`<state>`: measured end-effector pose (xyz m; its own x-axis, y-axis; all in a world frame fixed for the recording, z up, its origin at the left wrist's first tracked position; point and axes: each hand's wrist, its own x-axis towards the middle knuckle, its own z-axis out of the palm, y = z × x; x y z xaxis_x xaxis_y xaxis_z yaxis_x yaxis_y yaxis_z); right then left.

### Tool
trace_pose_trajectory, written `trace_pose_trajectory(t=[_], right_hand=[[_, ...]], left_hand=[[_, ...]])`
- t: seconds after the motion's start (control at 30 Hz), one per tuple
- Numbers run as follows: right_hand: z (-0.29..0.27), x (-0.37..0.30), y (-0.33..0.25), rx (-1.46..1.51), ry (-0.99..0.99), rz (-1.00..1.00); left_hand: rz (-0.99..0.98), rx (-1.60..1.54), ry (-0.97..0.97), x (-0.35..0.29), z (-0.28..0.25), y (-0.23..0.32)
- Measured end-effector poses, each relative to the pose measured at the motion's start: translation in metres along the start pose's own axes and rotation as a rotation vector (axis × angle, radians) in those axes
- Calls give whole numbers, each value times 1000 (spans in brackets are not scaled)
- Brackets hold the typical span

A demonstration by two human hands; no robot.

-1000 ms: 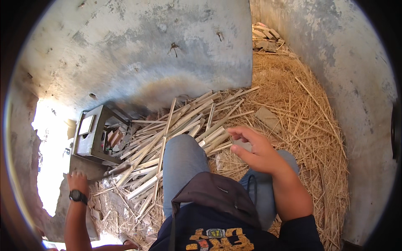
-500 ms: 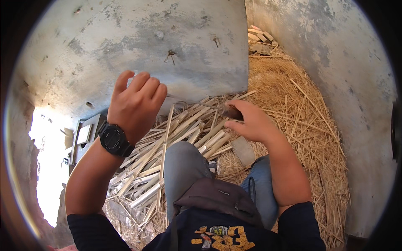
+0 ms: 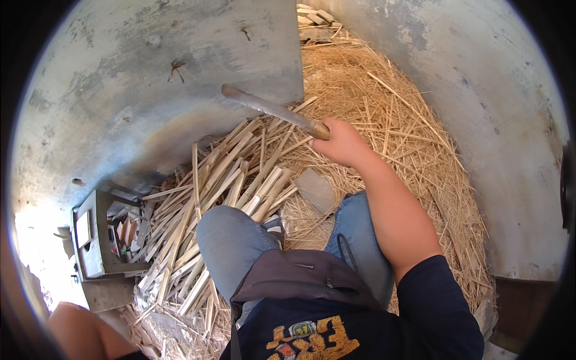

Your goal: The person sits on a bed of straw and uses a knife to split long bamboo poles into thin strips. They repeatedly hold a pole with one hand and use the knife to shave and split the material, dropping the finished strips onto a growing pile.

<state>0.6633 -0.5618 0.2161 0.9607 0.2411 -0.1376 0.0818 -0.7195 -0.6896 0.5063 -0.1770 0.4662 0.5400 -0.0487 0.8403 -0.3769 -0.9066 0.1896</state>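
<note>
My right hand [image 3: 341,143] is closed round the handle of a machete [image 3: 264,105]. Its long, dull metal blade points up and to the left, in front of the grey wall. Beneath the blade lies a heap of split bamboo strips [image 3: 231,174], piled at odd angles left of my knees. Of my left side only part of the bent arm [image 3: 90,333] shows at the lower left, and the hand is out of view.
Shavings [image 3: 420,174] cover the floor ahead and to the right. A flat stone [image 3: 316,191] lies between my knees. A grey open-fronted box [image 3: 103,240] stands at the left by a bright opening. Plastered walls [image 3: 138,78] rise on both sides; bricks [image 3: 317,18] lie at the back.
My left hand, raised near the blade's far end, has dropped out of view to the lower left. The machete's blade now shows broadside. The whole view has shifted to the right.
</note>
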Motion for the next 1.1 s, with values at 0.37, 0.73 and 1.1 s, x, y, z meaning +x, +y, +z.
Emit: trace_pose_trajectory(t=[0.37,0.73,1.1], right_hand=[[-5,8,14,334,200,121],[-13,-2,15,354,75,216],[-10,8,20,341,118,201]], left_hand=[[36,80,-205,-34,43,8],[13,79,-252,-45,49,4],[-26,77,-262,-54,51,4]])
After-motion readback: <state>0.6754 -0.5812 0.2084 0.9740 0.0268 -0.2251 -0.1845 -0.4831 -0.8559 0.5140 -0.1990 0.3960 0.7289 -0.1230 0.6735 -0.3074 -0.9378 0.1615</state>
